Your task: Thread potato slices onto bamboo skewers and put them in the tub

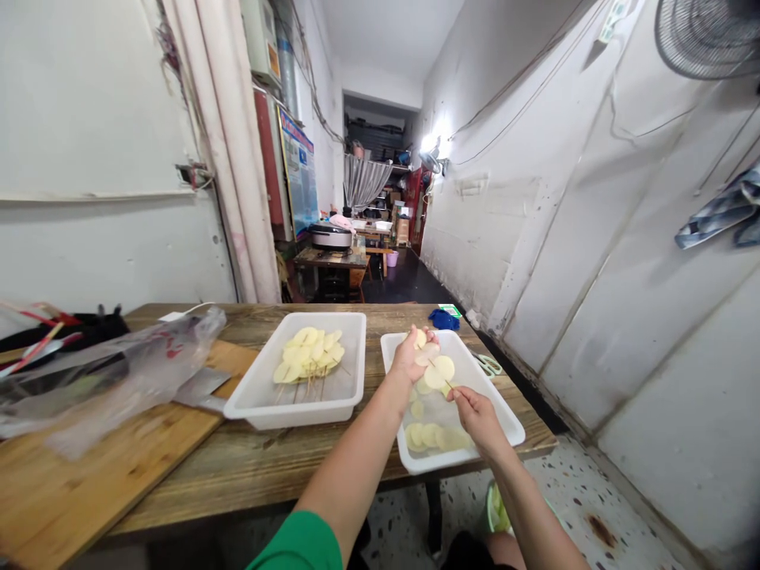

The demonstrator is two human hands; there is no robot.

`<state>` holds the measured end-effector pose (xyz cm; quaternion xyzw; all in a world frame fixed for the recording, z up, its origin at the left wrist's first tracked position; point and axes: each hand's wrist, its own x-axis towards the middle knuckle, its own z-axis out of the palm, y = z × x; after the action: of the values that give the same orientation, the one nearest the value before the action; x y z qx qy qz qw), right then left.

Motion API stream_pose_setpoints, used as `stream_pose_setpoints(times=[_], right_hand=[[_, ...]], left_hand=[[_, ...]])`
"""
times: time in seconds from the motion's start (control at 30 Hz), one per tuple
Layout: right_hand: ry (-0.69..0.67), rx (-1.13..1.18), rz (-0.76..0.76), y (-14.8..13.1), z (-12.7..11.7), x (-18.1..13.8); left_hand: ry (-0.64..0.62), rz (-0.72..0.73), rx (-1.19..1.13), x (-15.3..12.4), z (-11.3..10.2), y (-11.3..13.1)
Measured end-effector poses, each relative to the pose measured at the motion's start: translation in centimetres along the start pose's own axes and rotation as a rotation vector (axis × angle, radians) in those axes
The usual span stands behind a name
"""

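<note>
My left hand (407, 360) is closed around thin, round, pale yellow potato slices (440, 370) above the right-hand white tray (514, 431). These slices sit in a row on a thin wooden skewer (450, 386). Its lower end is pinched between the fingers of my right hand (475, 416). Loose potato slices (431, 437) lie inside the same tray, mostly along its near side. To the left, a second white tray (237, 408) holds a pile of skewered slices (309, 352), the sticks pointing toward me.
A wooden cutting board (148, 443) with a cleaver (205, 388) and a crumpled plastic bag (142, 368) covers the table's left. Green-handled scissors (488, 364) and a blue cloth-like item (444, 319) lie by the right tray. Below the table's edge stands a green bin (492, 507).
</note>
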<state>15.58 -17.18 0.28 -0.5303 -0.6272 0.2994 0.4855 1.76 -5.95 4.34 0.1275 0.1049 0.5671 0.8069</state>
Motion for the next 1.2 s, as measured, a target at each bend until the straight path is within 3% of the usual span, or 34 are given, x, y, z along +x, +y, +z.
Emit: stream_pose_setpoints(times=[0.23,0.37,0.47,0.67,0.83,0.97,1.1,1.2], right_hand=[[0.101,-0.377,-0.134,-1.4,0.5,-1.2],[0.165,-0.528,-0.11,-1.7,1.1,-1.7],[0.071,-0.235,-0.053,-1.8,0.7,-1.2],[-0.305,0.583,0.41,-1.7,-1.7,0.4],[-0.421,0.766,0.496,-1.4,-2.6,1.0],[-0.338,0.557,0.415,-1.2,-1.5,0.8],[-0.178,0.128,0.193,-1.3,0.2,0.5],[-0.084,-0.032,0.052,-1.8,0.7,0.4]], left_hand=[[0.042,0.068,0.043,0.6,-0.5,-0.2],[0.049,0.057,0.063,0.5,-0.6,0.1],[-0.01,0.024,0.03,0.2,-0.5,0.3],[-0.026,0.07,0.066,0.0,-0.1,0.3],[-0.011,0.121,0.037,0.0,0.2,0.2],[-0.03,0.12,0.11,0.0,0.1,-0.1],[-0.033,0.177,0.251,0.1,-0.4,-0.5],[-0.054,0.169,0.251,0.1,-0.5,-0.3]])
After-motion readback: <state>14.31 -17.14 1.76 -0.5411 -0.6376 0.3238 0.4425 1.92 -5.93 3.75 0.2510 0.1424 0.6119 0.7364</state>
